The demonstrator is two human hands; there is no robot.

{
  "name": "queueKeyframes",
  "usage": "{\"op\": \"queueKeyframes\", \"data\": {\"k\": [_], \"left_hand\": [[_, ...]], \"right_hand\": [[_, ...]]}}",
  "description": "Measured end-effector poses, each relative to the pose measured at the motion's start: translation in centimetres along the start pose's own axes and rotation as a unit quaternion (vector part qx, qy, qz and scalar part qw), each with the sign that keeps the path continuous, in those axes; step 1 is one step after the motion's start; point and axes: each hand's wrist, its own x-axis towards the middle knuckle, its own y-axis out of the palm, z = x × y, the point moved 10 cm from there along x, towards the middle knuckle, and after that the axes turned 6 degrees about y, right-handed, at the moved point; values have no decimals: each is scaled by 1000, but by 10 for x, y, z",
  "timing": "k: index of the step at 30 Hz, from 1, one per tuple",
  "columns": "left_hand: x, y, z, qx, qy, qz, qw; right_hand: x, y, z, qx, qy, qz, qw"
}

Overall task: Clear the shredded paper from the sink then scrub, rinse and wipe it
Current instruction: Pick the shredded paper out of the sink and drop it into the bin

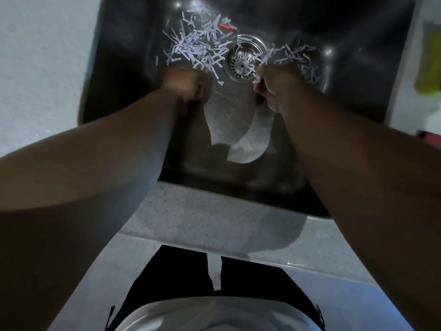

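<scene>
Held both arms stretched down into the sink (pixel 358 68), probably so as to rake the shredded paper (pixel 198 46) inward from either side of the drain strainer (pixel 243 59); lay mostly left of the strainer, with a thinner scatter to its right; kept the left hand (pixel 185 83) curled at the near edge of the bigger heap, contents impossible to tell; pinched a few strips in the right hand (pixel 274 84), just beside the strainer.

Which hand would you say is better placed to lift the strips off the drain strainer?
Right: the right hand pinches white shredded paper strips beside the round metal drain strainer; the left hand sits farther off.
</scene>
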Motion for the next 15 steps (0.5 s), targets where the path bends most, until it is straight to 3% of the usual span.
{"op": "queueKeyframes", "data": {"k": [4, 8, 15], "left_hand": [[-2, -5, -10, 126, 68, -67, 987], [-5, 6, -38, 214, 151, -60, 963], [-13, 34, -63, 413, 263, -2, 872]], "right_hand": [[-13, -8, -18, 51, 23, 49, 997], [-25, -15, -36, 64, 32, 73, 995], [-23, -27, -57, 48, 32, 44, 997]]}}
